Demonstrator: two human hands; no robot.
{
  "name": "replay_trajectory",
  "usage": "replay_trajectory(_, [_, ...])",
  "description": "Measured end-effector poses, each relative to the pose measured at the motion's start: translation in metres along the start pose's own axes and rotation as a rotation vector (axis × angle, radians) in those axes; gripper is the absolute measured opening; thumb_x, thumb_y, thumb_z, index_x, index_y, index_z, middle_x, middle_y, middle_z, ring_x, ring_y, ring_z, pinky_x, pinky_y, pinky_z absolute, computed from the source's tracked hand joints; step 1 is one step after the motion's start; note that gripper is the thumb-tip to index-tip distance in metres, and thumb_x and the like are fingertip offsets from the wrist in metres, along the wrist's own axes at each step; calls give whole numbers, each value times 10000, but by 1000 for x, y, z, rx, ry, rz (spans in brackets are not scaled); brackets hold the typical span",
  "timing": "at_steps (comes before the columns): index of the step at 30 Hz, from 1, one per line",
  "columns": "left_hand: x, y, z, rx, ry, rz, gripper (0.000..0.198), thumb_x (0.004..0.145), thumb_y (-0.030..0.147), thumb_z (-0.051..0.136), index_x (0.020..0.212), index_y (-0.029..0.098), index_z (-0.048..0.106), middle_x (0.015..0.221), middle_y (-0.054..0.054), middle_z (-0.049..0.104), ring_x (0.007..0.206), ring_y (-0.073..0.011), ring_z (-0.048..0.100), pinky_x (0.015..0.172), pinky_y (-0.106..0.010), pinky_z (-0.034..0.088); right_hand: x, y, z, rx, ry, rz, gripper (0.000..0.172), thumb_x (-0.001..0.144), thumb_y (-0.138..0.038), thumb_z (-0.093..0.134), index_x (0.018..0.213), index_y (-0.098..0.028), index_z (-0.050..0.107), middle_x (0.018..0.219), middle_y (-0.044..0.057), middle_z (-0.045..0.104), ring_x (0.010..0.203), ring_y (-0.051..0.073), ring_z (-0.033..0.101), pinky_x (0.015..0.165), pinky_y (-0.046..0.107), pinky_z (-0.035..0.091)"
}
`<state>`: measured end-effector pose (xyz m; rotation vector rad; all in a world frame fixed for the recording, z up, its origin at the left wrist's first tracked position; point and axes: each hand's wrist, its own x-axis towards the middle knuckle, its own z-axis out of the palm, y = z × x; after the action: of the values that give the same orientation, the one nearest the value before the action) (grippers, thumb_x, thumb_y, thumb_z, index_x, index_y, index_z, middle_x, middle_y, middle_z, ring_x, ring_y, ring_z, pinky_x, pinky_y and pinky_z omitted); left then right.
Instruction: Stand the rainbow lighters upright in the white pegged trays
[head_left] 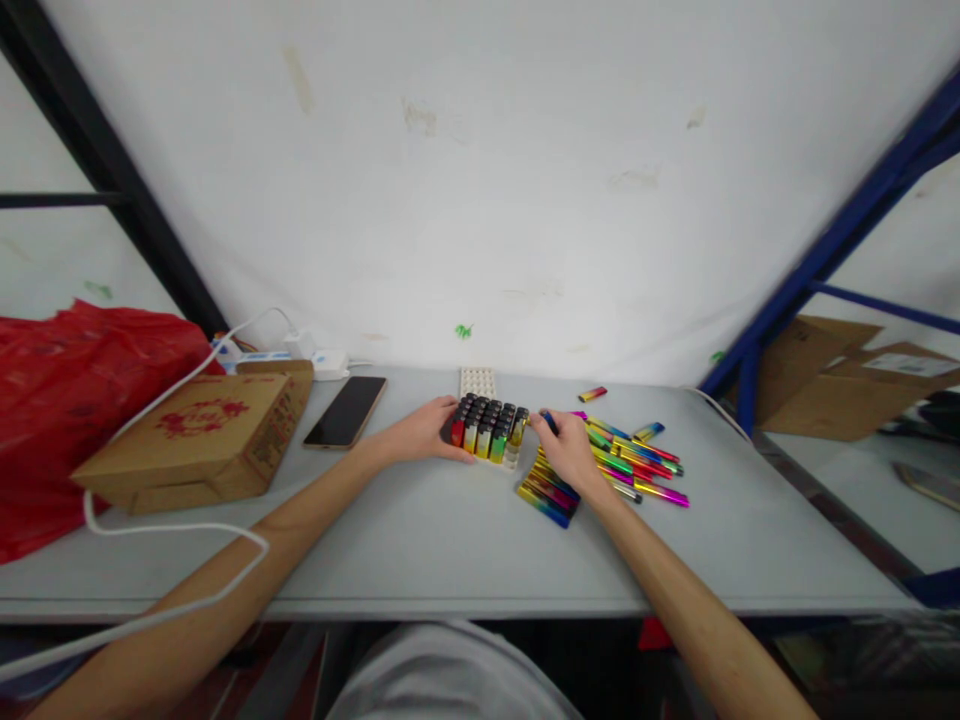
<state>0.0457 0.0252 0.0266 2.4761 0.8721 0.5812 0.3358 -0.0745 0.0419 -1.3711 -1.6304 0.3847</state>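
Several metallic-coloured lighters with black tops stand upright in rows in a white tray in the middle of the table. My left hand grips the tray's left side, thumb at the front and fingers behind. At the tray's right end, my right hand is closed on a lighter with a dark blue end, mostly hidden by the fingers. Below that hand lies a row of shiny lighters side by side. A loose pile of colourful lighters spreads to its right.
Behind the filled tray is a white holed rack. One lighter lies apart near the wall. On the left are a phone, a cardboard box, a red bag and a white cable crossing my left forearm.
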Motion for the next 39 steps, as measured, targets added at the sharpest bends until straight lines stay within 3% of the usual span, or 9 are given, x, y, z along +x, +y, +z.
replay_trajectory(8, [0, -3, 1, 1, 4, 7, 870, 761, 785, 978, 1379, 206, 782, 1420, -158, 785, 1302, -421, 742, 1229, -523, 567, 1, 1, -1, -43, 7, -27, 568, 1037, -684, 497, 642, -291, 388, 557, -41, 404, 572, 158, 390, 599, 320, 289])
replay_trajectory(12, [1, -3, 1, 4, -1, 2, 843, 755, 780, 988, 1347, 211, 795, 1376, -154, 792, 1282, -415, 746, 1200, -509, 581, 0, -2, -9, -71, -13, -53, 503, 1093, -722, 491, 861, -283, 574, 651, -29, 565, 631, 202, 541, 643, 316, 377])
replay_trajectory(15, [1, -3, 1, 6, 0, 0, 830, 761, 769, 992, 1345, 214, 794, 1387, -156, 788, 1297, -415, 740, 1200, -502, 578, 1, -4, -18, -90, -22, -107, 434, 1140, -666, 464, 995, -282, 606, 767, 6, 664, 708, 231, 621, 698, 332, 444])
replay_trajectory(19, [0, -2, 1, 9, 4, -4, 848, 765, 765, 992, 1373, 212, 781, 1398, -151, 780, 1307, -410, 739, 1210, -489, 575, 3, -5, -28, -128, -31, -223, 472, 1162, -654, 459, 940, -273, 627, 901, 79, 712, 853, 259, 669, 785, 359, 499])
replay_trajectory(21, [-1, -2, 0, 9, 0, -8, 868, 767, 772, 986, 1389, 206, 774, 1407, -150, 774, 1308, -409, 741, 1219, -481, 571, 4, -4, -31, -166, -37, -265, 524, 1155, -681, 475, 860, -273, 617, 872, 79, 686, 822, 252, 639, 780, 365, 493])
replay_trajectory(26, [-1, -1, 0, 5, -4, 10, 867, 784, 770, 975, 1419, 218, 767, 1434, -136, 772, 1339, -406, 732, 1239, -470, 556, 2, -1, -33, -190, -155, -214, 611, 1141, -747, 495, 760, -275, 567, 672, 15, 633, 650, 209, 591, 686, 331, 431])
replay_trajectory(31, [0, -2, 2, 4, 0, 6, 863, 775, 772, 980, 1386, 199, 775, 1404, -153, 777, 1309, -416, 735, 1217, -496, 570, 4, 3, -30, -155, -299, -208, 608, 1161, -736, 520, 832, -249, 677, 755, 52, 785, 695, 218, 705, 725, 315, 456])
replay_trajectory(39, [-1, -4, 2, 2, 5, 2, 827, 769, 740, 997, 1364, 202, 793, 1393, -146, 788, 1295, -411, 737, 1206, -491, 572, 6, 15, -26, -286, -425, -300, 455, 1215, -534, 591, 898, -222, 685, 772, 48, 753, 714, 201, 694, 704, 285, 419])
